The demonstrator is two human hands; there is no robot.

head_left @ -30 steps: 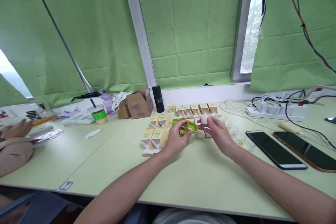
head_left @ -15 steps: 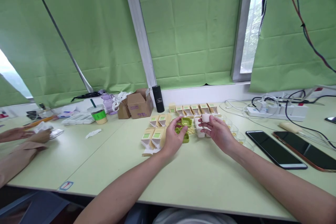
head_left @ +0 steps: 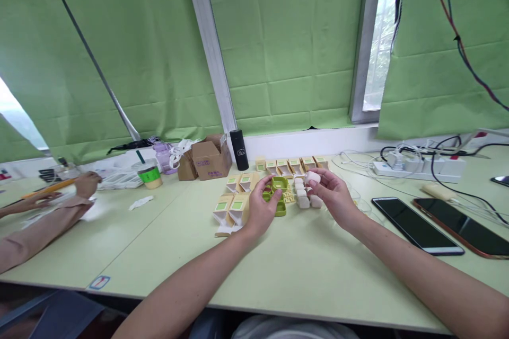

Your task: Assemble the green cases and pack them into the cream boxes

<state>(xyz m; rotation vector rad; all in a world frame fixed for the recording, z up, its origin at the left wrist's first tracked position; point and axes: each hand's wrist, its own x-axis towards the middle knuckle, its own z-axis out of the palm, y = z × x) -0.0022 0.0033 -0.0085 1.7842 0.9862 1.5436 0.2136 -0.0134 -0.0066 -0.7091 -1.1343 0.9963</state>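
Observation:
Between the thumb and fingers of my left hand is a small green square case. More green cases lie on the table just below it. My right hand pinches a small white rounded block. Beneath that hand, several similar white blocks stand in rows. Small pale yellow pieces lie between the green cases and the white blocks. Left of my left hand are small folded cartons with green squares on them, and more cartons line up behind.
A black bottle and a cardboard box stand at the back. Two phones and a power strip with cables lie on the right. On the left are a drink cup and another person's hand.
My right hand has turned the white block so that it tilts. The green case in my left hand has shifted slightly left. The other person's hand has moved right and up.

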